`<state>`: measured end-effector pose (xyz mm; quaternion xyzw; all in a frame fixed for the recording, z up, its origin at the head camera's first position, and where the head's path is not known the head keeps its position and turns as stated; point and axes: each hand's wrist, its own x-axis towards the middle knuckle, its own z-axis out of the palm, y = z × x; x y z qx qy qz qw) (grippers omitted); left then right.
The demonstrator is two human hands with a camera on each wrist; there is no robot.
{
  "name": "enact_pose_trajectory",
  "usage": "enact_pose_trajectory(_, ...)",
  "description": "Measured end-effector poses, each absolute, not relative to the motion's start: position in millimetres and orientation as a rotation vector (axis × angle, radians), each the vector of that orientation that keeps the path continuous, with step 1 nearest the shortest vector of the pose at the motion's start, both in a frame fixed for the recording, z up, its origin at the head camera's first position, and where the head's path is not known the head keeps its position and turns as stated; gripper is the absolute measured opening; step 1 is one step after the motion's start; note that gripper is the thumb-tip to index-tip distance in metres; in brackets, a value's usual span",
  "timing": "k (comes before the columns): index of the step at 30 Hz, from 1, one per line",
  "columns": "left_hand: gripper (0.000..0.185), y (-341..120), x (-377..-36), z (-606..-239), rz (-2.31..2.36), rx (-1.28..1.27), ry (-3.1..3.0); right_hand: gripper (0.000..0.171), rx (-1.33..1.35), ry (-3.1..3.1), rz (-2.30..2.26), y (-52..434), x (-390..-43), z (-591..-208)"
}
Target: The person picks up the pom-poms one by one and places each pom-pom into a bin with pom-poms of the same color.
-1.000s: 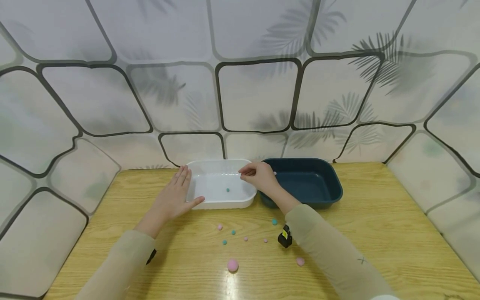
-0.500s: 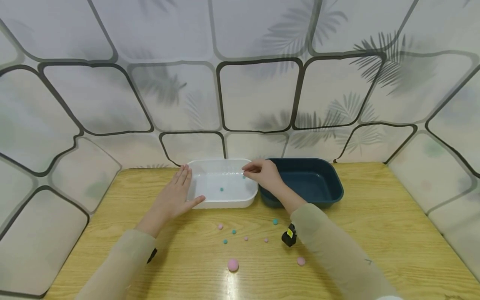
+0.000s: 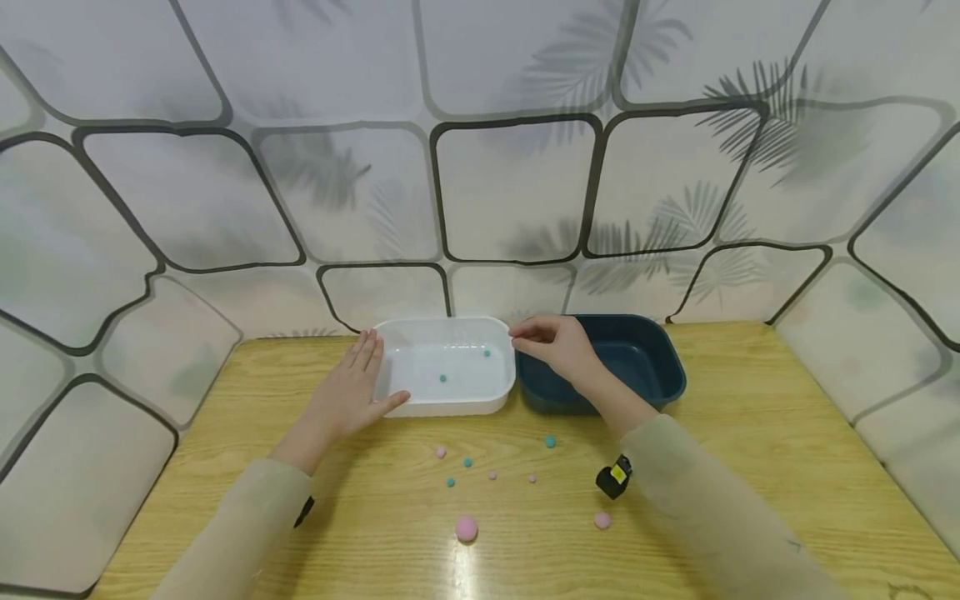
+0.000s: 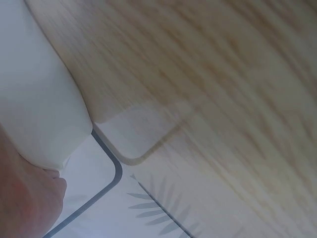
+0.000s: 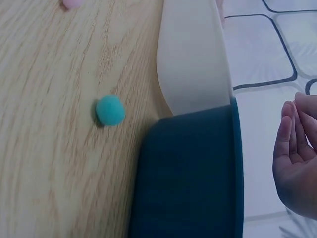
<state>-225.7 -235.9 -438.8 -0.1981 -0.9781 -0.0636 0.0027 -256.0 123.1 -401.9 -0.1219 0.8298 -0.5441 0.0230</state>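
L hand (image 3: pixel 351 392) rests flat, fingers straight, against the left end of the white tub (image 3: pixel 420 404) w/ two teal pom-poms (image 3: pixel 443 378) inside. R hand (image 3: pixel 558 346), fingers loosely curled & holding nothing, hovers over the seam btw that tub & the dark blue tub (image 3: pixel 660 367). More pom-poms (pink (image 3: pixel 466 528) & teal (image 3: pixel 550 441)) lie scattered on the counter (image 3: pixel 750 467).

Soft, even light is filling the head view, with a white glare streak shining on the wooden surface (image 3: pixel 735 433) at lower centre. Wide-angle distortion is bending the backdrop lines toward the frame edges. Both wrist views are showing blurred, close, out-of-focus wood grain, and shadows are staying faint.
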Motion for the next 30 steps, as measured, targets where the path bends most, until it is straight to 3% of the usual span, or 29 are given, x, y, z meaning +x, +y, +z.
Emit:
enact_pose_trajectory(14,0.107,-235,-226,-438,-0.205,-0.628,-3.068,0.028,-0.4,2.544,-1.739,170,-226,-396)
enact_pose_trajectory(30,0.104,-235,-224,-437,-0.193,-0.632,-3.042,0.02,-0.454,2.546,-1.675,197,-180,-420)
